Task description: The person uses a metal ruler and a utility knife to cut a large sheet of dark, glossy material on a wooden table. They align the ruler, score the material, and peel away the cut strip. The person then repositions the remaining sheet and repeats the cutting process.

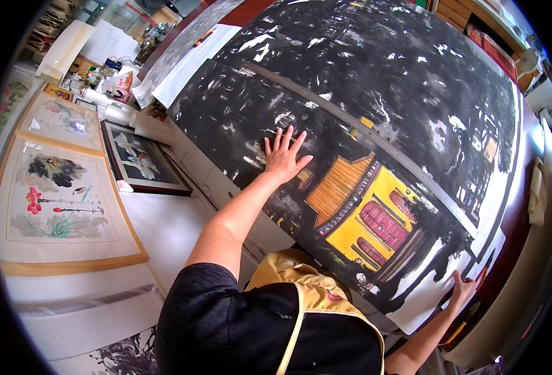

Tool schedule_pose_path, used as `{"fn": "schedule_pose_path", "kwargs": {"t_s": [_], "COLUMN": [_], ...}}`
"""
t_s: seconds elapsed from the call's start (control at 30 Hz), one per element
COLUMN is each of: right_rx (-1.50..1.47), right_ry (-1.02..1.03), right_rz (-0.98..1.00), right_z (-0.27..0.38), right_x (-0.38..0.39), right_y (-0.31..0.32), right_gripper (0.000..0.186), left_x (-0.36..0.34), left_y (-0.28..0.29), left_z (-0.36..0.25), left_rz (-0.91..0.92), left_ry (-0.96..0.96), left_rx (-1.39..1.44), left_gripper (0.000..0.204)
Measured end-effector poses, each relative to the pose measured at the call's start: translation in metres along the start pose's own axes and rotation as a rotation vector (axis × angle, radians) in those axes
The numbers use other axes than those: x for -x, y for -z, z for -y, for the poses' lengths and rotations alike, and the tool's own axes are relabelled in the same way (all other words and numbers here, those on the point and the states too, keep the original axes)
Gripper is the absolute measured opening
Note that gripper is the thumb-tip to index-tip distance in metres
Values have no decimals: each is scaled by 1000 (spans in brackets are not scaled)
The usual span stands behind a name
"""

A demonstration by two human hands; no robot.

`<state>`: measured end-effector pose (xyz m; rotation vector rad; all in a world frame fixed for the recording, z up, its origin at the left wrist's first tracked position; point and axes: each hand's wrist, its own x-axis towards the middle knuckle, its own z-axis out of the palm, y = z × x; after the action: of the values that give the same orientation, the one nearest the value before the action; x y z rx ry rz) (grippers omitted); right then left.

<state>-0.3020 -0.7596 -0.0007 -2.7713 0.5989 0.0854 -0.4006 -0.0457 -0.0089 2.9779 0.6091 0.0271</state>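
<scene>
A large ink painting (pixel 251 131) in black, with white flecks and a yellow building, lies on the table. My left hand (pixel 284 156) rests flat on its dark area, fingers spread, left of the building's brown roof. Across the painting runs a long metal ruler (pixel 413 167), slanting from upper left to lower right; neither hand touches it. At the lower right corner, my right hand (pixel 464 290) has its thumb on the sheet's white edge, the other fingers partly hidden. A slim red and dark tool (pixel 483 272) lies close by those fingers; whether they touch it I cannot tell.
An orange and black cutter (pixel 204 38) lies on white paper at the far left. Framed flower paintings (pixel 69 255) and a dark-framed picture (pixel 176 181) stand to the left. A cluttered shelf area (pixel 116 81) is behind them. The dark red table edge (pixel 518 187) shows right.
</scene>
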Motion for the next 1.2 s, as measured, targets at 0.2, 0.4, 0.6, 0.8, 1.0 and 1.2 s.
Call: {"fn": "schedule_pose_path", "kwargs": {"t_s": [0.2, 0.4, 0.6, 0.8, 1.0, 1.2], "right_rx": [-563, -356, -353, -350, -474, -1146], "right_ry": [113, 21, -154, -215, -194, -86], "right_rz": [-84, -167, -154, -178, -245, -164], "right_z": [-29, -10, -2, -12, -23, -40], "right_x": [3, 4, 24, 23, 18, 11], "right_y": [-10, -18, -15, -23, -32, -36], "right_gripper": [41, 22, 32, 31, 27, 14], "left_x": [-9, 1, -6, -7, -8, -8], "left_y": [-28, -35, -38, -43, -44, -55], "left_z": [-7, 11, 20, 20, 20, 37], "left_rz": [-191, -62, -53, -67, -78, -157], "left_ry": [-164, -66, -90, -111, -123, -183], "left_rx": [-122, -253, -192, -165, -183, -157], "left_gripper": [74, 68, 65, 64, 62, 64]}}
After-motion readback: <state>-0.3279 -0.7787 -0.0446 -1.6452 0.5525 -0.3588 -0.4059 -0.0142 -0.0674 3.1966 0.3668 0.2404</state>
